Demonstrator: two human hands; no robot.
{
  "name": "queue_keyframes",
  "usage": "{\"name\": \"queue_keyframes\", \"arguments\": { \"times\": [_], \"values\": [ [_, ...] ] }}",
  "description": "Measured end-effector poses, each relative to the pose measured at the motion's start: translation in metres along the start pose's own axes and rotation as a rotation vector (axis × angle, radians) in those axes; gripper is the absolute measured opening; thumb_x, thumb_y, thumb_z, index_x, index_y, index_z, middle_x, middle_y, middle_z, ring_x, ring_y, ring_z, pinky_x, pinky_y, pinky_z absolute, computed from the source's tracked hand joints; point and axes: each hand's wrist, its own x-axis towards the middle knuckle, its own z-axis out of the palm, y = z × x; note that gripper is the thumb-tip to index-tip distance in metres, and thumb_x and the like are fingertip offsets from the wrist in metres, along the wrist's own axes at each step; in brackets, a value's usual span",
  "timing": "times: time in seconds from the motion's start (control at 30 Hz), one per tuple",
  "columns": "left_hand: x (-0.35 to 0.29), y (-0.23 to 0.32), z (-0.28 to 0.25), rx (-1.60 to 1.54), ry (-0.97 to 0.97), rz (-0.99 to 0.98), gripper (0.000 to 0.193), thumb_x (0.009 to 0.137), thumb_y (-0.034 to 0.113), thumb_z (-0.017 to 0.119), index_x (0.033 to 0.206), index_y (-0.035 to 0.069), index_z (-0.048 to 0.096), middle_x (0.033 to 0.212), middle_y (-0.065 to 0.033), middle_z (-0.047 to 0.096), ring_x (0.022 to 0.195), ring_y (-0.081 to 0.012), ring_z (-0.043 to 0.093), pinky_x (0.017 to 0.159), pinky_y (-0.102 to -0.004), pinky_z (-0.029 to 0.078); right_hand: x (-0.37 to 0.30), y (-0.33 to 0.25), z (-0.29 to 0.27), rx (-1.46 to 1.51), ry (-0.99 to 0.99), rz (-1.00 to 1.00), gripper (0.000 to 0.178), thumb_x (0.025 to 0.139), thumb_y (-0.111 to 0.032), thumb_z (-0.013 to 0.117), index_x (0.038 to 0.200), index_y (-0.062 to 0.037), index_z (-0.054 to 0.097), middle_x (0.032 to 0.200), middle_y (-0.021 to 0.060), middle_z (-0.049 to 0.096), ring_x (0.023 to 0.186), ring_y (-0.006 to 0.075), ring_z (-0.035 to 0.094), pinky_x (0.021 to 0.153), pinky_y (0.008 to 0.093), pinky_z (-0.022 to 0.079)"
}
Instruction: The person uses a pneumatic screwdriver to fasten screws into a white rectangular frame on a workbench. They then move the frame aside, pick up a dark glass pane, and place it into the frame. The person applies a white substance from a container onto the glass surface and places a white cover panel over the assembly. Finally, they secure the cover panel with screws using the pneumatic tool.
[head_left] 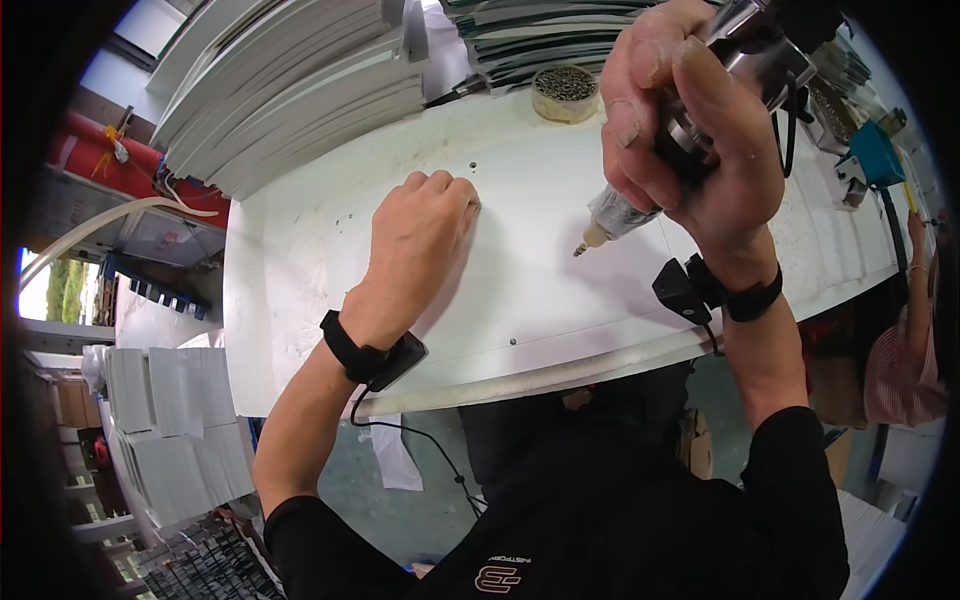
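the tabletop (530,290) is open between left hand (420,225) and driver (684,140). beyond, the white stack (300,95) and round tub (565,97) block passage.

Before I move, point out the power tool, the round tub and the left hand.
Power tool (619,214), head view: on its wrapped nose.
Round tub (562,111), head view: on its front wall.
Left hand (420,217), head view: on its back.

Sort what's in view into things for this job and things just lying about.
Likely in use: bit-tipped tool in the right hand; white work surface beneath the left hand; tub of small metal pieces.

Likely lying about: stacked white sheets; teal device.
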Motion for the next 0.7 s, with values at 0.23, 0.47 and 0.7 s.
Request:
{"name": "queue_keyframes", "arguments": {
  "times": [0.23,0.47,0.7],
  "values": [
    [0.006,0.001,0.006,0.053,0.057,0.052,0.012,0.084,0.005,0.073,0.092,0.006,0.064,0.086,-0.0064,0.067,0.081,-0.0257,0.063,0.072,-0.0369,0.052,0.012,0.009,-0.008,0.195,0.114,-0.003,0.036,0.106,-0.033,0.057,0.091,-0.0007,0.051,0.07,0.0142,0.059,0.038,0.0122,0.045,0.035,0.028,0.042],
    [-0.013,0.017,-0.02,-0.941,-0.113,-0.415,0.013,0.09,0.003,0.07,0.096,0.003,0.058,0.092,-0.0044,0.069,0.083,-0.0122,0.061,0.076,-0.0263,0.051,0.026,0.013,-0.002,0.224,0.168,-0.125,0.033,0.109,-0.034,0.048,0.097,-0.0039,0.049,0.075,0.0114,0.06,0.038,0.0106,0.046,0.035,0.0279,0.043],
    [-0.031,0.016,-0.004,-1.554,-0.121,-0.564,0.016,0.096,0.006,0.071,0.103,0.005,0.056,0.101,-0.0027,0.066,0.089,-0.0061,0.06,0.081,-0.021,0.052,0.033,0.024,0.003,0.231,0.191,-0.115,0.034,0.109,-0.037,0.048,0.096,-0.0055,0.05,0.076,0.0088,0.061,0.037,0.0104,0.046,0.035,0.0274,0.044]
  ]
}}
